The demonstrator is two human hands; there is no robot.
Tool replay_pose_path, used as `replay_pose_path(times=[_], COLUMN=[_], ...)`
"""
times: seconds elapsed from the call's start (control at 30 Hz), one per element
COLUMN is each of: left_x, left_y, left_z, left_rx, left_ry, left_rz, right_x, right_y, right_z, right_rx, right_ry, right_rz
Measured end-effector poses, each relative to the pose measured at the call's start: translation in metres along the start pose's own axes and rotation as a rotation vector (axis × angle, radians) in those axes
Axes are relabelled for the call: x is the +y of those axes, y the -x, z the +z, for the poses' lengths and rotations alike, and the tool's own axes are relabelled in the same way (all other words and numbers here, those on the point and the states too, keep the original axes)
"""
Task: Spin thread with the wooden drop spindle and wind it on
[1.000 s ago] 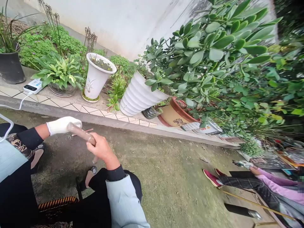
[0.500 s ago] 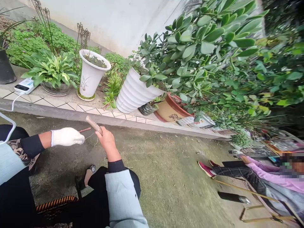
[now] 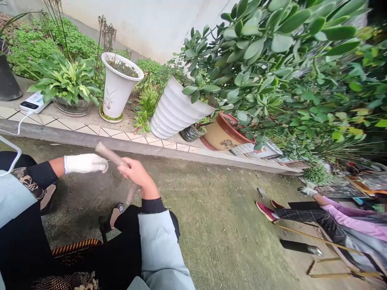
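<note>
My left hand point(image 3: 86, 163), in a white knitted glove, has its fingers pressed together and curled at the tips. Whatever it holds, if anything, is too small to make out. My bare right hand point(image 3: 136, 174) is closed around a pale brown rod point(image 3: 107, 153), which is blurred by motion. One end of the rod points up and left, toward the gloved fingers but apart from them. Below the right hand a second pale brown length point(image 3: 132, 193) slants down; I cannot tell how it joins the rod.
Along a tiled ledge point(image 3: 84, 129) stand a tall white pot point(image 3: 116, 92), a ribbed white pot point(image 3: 178, 110), a brown pot point(image 3: 225, 135) and a white device point(image 3: 34, 103) with a cable. A co-worker in pink sleeves point(image 3: 341, 209) sits at the right.
My right hand has swung the rod, which now lies flatter and reaches further left. The thin reddish stick at my left hand and the thread between the hands no longer show.
</note>
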State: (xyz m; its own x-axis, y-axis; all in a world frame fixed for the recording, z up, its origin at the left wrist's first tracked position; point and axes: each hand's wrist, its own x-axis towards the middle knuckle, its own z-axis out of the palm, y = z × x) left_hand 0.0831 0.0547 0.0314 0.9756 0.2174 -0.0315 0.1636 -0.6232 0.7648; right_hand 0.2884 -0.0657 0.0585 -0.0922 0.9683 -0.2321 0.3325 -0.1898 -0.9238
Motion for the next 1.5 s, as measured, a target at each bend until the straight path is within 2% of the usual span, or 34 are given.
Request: replay_pose_path(times=[0.03, 0.1, 0.2, 0.27, 0.33, 0.4, 0.47, 0.53, 0.6, 0.63, 0.67, 0.73, 0.8, 0.87, 0.93, 1.03, 1.13, 1.3, 1.4, 1.5], left_x=[0.001, 0.003, 0.009, 0.011, 0.011, 0.009, 0.007, 0.005, 0.005, 0.005, 0.006, 0.008, 0.011, 0.014, 0.015, 0.015, 0.013, 0.008, 0.004, 0.000], left_y=[-0.002, -0.005, -0.007, -0.007, -0.006, -0.005, -0.003, -0.002, -0.001, -0.001, -0.001, -0.002, -0.004, -0.005, -0.006, -0.004, -0.001, 0.000, -0.003, -0.006], left_z=[0.002, 0.005, 0.009, 0.008, 0.005, 0.000, -0.004, -0.006, -0.007, -0.006, -0.005, -0.003, 0.000, 0.002, 0.002, -0.003, -0.013, -0.023, -0.026, -0.024], left_rx=[-0.090, -0.170, -0.208, -0.218, -0.186, -0.136, -0.108, -0.127, -0.154, -0.151, -0.135, -0.089, -0.087, -0.142, -0.170, -0.092, 0.002, 0.095, 0.138, 0.110], left_ry=[0.046, 0.106, 0.093, 0.040, -0.023, -0.069, -0.079, -0.035, 0.036, 0.069, 0.094, 0.113, 0.099, 0.074, 0.052, 0.029, -0.030, -0.139, -0.163, -0.082], left_rz=[-0.023, -0.032, 0.023, 0.057, 0.054, 0.026, -0.010, -0.024, -0.022, -0.021, -0.024, -0.037, -0.022, 0.024, 0.063, 0.065, 0.041, 0.026, 0.007, -0.046], right_x=[0.004, 0.015, 0.025, 0.027, 0.028, 0.026, 0.022, 0.014, 0.005, 0.000, -0.003, -0.005, 0.001, 0.010, 0.019, 0.028, 0.030, 0.024, 0.015, 0.003], right_y=[-0.002, -0.007, -0.011, -0.012, -0.013, -0.013, -0.012, -0.008, -0.002, 0.001, 0.004, 0.006, 0.003, -0.003, -0.007, -0.012, -0.015, -0.018, -0.014, -0.002], right_z=[-0.006, -0.014, -0.018, -0.015, -0.008, 0.000, 0.008, 0.011, 0.008, 0.005, 0.000, -0.012, -0.022, -0.028, -0.028, -0.020, -0.007, 0.012, 0.020, 0.020], right_rx=[0.137, 0.309, 0.404, 0.383, 0.244, -0.013, -0.311, -0.558, -0.647, -0.584, -0.468, -0.105, 0.248, 0.464, 0.517, 0.345, 0.076, -0.254, -0.393, -0.485], right_ry=[-0.040, -0.055, 0.212, 0.511, 0.734, 0.789, 0.677, 0.465, 0.256, 0.172, 0.092, -0.083, -0.156, -0.013, 0.326, 0.777, 0.896, 0.791, 0.604, 0.389], right_rz=[0.006, 0.041, 0.109, 0.167, 0.220, 0.214, 0.179, 0.149, 0.102, 0.053, 0.009, -0.056, -0.059, 0.021, 0.136, 0.255, 0.271, 0.132, 0.050, -0.026])
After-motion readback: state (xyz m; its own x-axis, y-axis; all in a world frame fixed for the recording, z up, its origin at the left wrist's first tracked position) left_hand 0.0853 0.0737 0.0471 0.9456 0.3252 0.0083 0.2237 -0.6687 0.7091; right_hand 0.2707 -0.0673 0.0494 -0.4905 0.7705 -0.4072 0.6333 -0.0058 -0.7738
